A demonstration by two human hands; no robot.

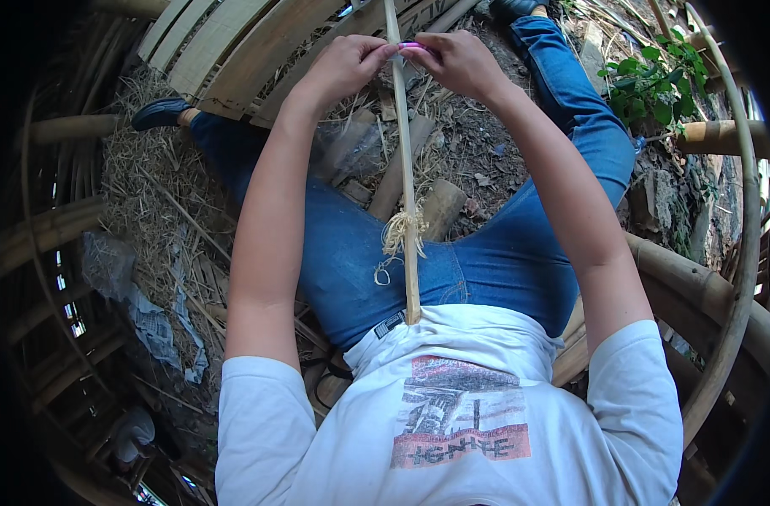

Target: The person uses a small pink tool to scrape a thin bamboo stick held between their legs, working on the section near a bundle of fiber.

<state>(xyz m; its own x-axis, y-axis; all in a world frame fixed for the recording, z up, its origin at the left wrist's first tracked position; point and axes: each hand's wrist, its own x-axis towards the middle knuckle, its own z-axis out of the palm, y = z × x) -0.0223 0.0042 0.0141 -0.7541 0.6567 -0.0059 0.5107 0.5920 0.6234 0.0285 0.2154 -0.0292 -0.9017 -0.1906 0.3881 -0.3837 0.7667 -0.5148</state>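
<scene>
One left hand (344, 69), one stick (404, 143), one pink object (412, 45) in right hand (463, 64)

"The stick (406, 160) running down from the grip?"
"Pale wood, matt, fairly smooth; the curls (393, 236) on it, farther below the grip, look like rough wood fibre; the pink handle (408, 45) at the grip seems glossy plastic."
"And around it?"
"Matt wooden slats (250, 59) left of the grip; a shiny, crumpled clear plastic sheet (359, 156) below left; blue denim jeans (343, 261) and a white cloth shirt (570, 430) lower down."
</scene>
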